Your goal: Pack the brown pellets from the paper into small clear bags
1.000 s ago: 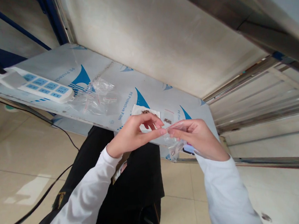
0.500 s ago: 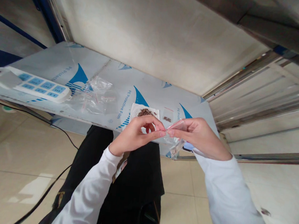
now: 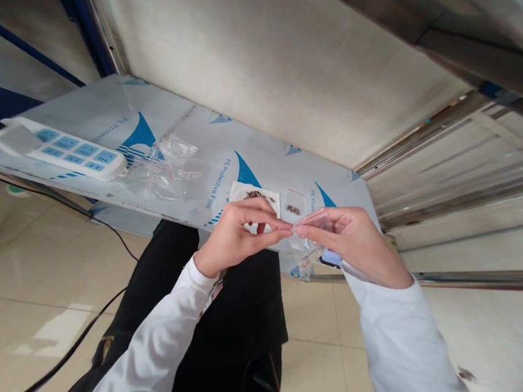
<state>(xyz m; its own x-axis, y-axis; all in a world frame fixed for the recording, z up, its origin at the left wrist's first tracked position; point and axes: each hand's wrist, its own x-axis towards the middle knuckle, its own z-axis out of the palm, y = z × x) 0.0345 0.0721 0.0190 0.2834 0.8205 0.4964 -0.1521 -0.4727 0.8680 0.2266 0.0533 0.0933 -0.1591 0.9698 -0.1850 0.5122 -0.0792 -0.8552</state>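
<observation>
Between the fingertips of both hands is a small clear zip bag [image 3: 317, 220] with a reddish strip along its edge. My right hand [image 3: 354, 239] pinches it between thumb and fingers. At the bag's left corner, the thumb and index finger of my left hand [image 3: 239, 234] are pressed together on its edge. Partly behind my left hand lies a white sheet [image 3: 275, 202] with a heap of small brown metal pieces [image 3: 255, 194]. A flat zip bag [image 3: 295, 203] holding several brown pieces rests beyond my fingertips. More clear bags [image 3: 309, 256] lie below my right hand.
A white power strip [image 3: 80, 153] lies at the left of the film-covered metal shelf [image 3: 194, 128]. Crumpled clear bags [image 3: 172, 166] are piled beside it. A bluish object [image 3: 331, 258] sits at the front edge under my right wrist. A black cable [image 3: 86, 333] runs at lower left.
Both hands have shifted very slightly to the right while keeping the bag pinched. The left fingers have straightened a little and now hide more of the brown heap.
</observation>
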